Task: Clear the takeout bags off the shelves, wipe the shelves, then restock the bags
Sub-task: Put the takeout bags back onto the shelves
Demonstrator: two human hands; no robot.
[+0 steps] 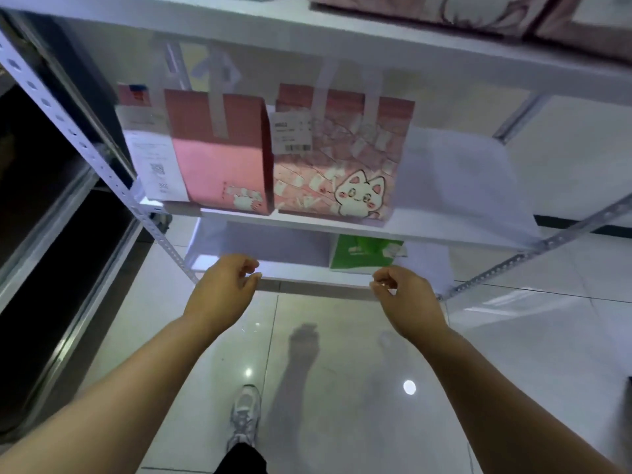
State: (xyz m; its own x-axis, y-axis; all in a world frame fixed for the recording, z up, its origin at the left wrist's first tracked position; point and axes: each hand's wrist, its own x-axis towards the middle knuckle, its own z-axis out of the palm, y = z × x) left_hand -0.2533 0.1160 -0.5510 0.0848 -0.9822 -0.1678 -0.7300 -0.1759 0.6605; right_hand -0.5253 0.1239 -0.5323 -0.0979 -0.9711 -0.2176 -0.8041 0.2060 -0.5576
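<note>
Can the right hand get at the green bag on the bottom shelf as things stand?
Probably yes. The right hand is empty, loosely curled, just in front of the green bag; nothing lies between them. The middle shelf overhangs the bag, so the hand must go in under it.

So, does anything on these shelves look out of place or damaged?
Nothing looks damaged or spilled. The one odd item is a green bag alone on the lowest shelf, while the middle shelf holds pink cat bags. Both hands, left and right, are empty.
</note>
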